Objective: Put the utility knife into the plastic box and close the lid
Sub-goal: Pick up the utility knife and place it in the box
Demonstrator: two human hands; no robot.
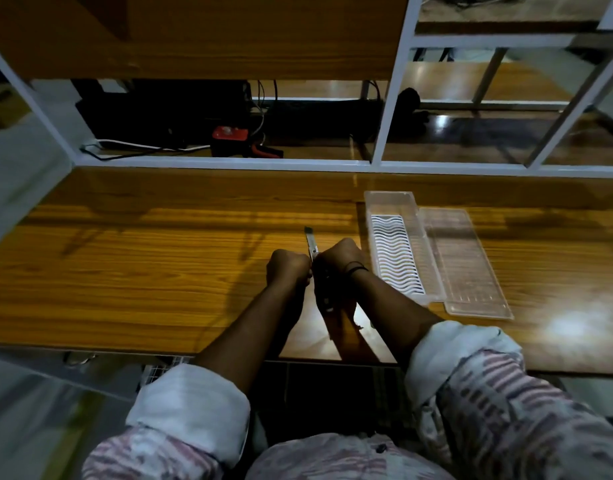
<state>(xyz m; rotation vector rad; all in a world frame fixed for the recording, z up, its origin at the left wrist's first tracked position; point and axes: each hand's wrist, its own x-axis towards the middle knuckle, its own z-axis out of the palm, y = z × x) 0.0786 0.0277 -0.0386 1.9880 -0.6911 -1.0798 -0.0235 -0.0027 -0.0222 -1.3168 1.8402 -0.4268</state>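
Both of my hands hold the utility knife (311,242) above the middle of the wooden table. Its metal blade sticks out away from me past my knuckles, and the dark handle runs back under my right wrist. My left hand (287,266) is closed at the knife's left side, and my right hand (338,258) is closed around the handle. The clear plastic box (395,202) lies open to the right of my hands, with a white wavy grid insert in its bottom. Its clear lid (466,261) lies folded flat on the table on the box's right side.
A white metal shelf frame (381,133) stands at the back edge of the wooden table (125,271). Behind it lie a red and black tool (230,138), cables and dark equipment. The table's front edge runs just below my forearms.
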